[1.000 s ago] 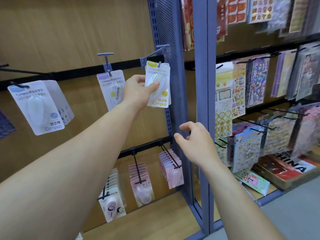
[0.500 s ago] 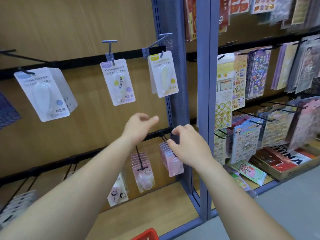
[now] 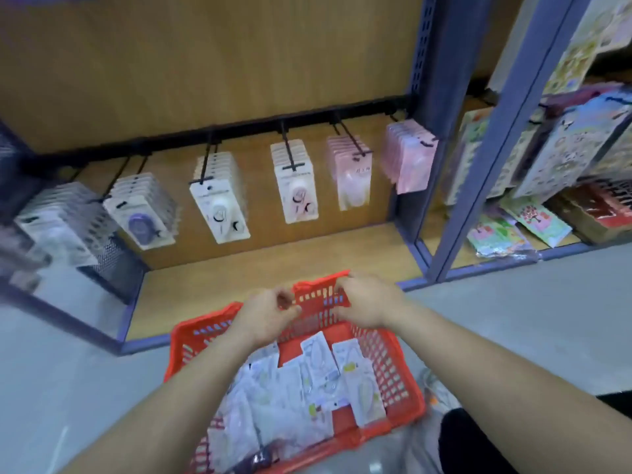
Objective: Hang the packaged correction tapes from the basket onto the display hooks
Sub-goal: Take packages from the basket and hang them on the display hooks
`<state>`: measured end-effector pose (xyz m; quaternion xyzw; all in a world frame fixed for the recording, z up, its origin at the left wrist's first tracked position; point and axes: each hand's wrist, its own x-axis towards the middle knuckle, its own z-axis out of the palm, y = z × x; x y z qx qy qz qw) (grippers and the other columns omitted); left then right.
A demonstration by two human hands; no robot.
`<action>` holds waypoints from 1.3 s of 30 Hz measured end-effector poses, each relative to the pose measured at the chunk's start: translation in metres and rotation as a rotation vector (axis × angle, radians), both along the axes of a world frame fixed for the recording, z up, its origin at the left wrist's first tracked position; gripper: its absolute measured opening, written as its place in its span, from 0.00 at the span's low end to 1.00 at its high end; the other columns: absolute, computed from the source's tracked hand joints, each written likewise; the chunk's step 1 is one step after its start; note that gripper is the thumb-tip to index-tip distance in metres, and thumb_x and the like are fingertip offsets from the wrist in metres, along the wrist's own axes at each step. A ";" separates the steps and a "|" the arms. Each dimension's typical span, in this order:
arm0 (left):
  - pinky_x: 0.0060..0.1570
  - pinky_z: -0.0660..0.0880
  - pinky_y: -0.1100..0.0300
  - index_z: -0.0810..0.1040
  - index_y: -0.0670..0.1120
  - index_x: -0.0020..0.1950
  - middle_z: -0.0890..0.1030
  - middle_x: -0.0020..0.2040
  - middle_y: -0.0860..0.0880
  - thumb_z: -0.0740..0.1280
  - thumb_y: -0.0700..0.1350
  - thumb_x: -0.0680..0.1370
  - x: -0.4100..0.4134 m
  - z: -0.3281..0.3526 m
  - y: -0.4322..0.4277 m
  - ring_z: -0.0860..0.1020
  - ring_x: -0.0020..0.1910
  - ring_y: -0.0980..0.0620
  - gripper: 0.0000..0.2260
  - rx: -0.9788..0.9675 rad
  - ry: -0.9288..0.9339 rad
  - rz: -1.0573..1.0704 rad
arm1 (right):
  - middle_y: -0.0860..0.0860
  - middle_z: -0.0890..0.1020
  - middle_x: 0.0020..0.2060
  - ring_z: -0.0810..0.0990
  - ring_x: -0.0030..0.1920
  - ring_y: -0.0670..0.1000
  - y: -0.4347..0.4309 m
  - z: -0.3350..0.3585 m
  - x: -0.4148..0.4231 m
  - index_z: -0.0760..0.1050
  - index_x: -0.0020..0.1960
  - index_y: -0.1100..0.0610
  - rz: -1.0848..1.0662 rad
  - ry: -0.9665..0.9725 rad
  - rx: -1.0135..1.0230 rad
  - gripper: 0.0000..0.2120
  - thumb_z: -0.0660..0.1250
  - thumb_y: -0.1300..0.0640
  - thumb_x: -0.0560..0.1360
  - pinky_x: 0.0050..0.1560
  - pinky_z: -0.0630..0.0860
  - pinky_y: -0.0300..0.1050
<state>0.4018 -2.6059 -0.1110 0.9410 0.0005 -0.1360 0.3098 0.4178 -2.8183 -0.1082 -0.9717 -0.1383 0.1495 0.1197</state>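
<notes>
Far left is motion-blurred: packs on the leftmost display hooks (image 3: pixel 113 191) are smeared and cut by the frame edge, print unreadable. More carded packs hang along the black rail (image 3: pixel 239 126), white then pink toward the right. Left hand (image 3: pixel 265 314) hovers over the far end of the red basket (image 3: pixel 398 364), fingers curled, thumb near fingertips; can't tell if it pinches anything. Packaged correction tapes (image 3: pixel 307 388) lie heaped in the basket, partly hidden by both forearms. Right hand (image 3: pixel 367 304) is curled at the basket's far rim; grip unclear. Sticker sheets (image 3: pixel 513 230) at right, blurred.
</notes>
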 end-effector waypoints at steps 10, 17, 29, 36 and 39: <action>0.52 0.74 0.57 0.78 0.45 0.61 0.83 0.53 0.49 0.69 0.47 0.80 -0.083 -0.172 0.064 0.80 0.54 0.47 0.11 0.053 0.357 0.004 | 0.61 0.71 0.69 0.71 0.70 0.61 0.023 -0.177 -0.057 0.69 0.73 0.58 -0.075 0.338 -0.005 0.27 0.68 0.48 0.78 0.68 0.69 0.49; 0.53 0.75 0.58 0.78 0.48 0.63 0.80 0.55 0.51 0.68 0.48 0.81 -0.075 -0.240 0.060 0.78 0.51 0.50 0.12 -0.001 0.456 0.023 | 0.56 0.67 0.73 0.65 0.73 0.62 0.021 -0.240 -0.055 0.62 0.78 0.55 0.064 0.416 -0.159 0.31 0.68 0.55 0.78 0.73 0.66 0.53; 0.60 0.73 0.53 0.72 0.49 0.74 0.74 0.69 0.47 0.73 0.45 0.77 -0.048 -0.293 0.095 0.74 0.67 0.45 0.25 0.089 0.348 0.074 | 0.50 0.84 0.52 0.81 0.57 0.54 0.039 -0.264 -0.022 0.79 0.52 0.51 0.006 0.441 0.084 0.06 0.72 0.57 0.77 0.53 0.74 0.47; 0.56 0.75 0.51 0.80 0.55 0.62 0.77 0.54 0.51 0.73 0.54 0.77 -0.050 -0.301 0.091 0.79 0.54 0.48 0.15 0.205 0.365 -0.034 | 0.40 0.79 0.43 0.76 0.46 0.41 0.045 -0.258 -0.006 0.77 0.46 0.48 -0.102 0.395 0.411 0.10 0.72 0.62 0.77 0.49 0.67 0.40; 0.52 0.77 0.52 0.79 0.55 0.45 0.78 0.49 0.53 0.73 0.50 0.77 -0.050 -0.302 0.096 0.81 0.50 0.48 0.04 0.057 0.409 0.049 | 0.46 0.82 0.43 0.76 0.43 0.37 0.053 -0.246 0.006 0.79 0.46 0.51 -0.160 0.321 0.578 0.09 0.73 0.65 0.76 0.49 0.69 0.32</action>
